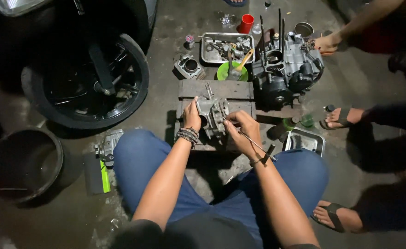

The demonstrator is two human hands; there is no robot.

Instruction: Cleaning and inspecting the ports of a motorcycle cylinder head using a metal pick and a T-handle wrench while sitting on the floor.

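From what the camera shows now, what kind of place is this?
Probably an informal motorcycle repair spot on a concrete floor: a motorcycle wheel, a stripped engine block and a metal tray of parts surround the person.

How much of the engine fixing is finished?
Done: the dark engine block sits stripped open, with loose parts in the metal tray. In hand: left hand steadies the grey metal cylinder head while right hand works a thin metal tool. Left: everything remains unassembled.

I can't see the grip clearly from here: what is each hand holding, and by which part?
Left hand grips the left side of the grey metal engine part on the wooden block. Right hand holds a thin metal tool near its tip, against the part.
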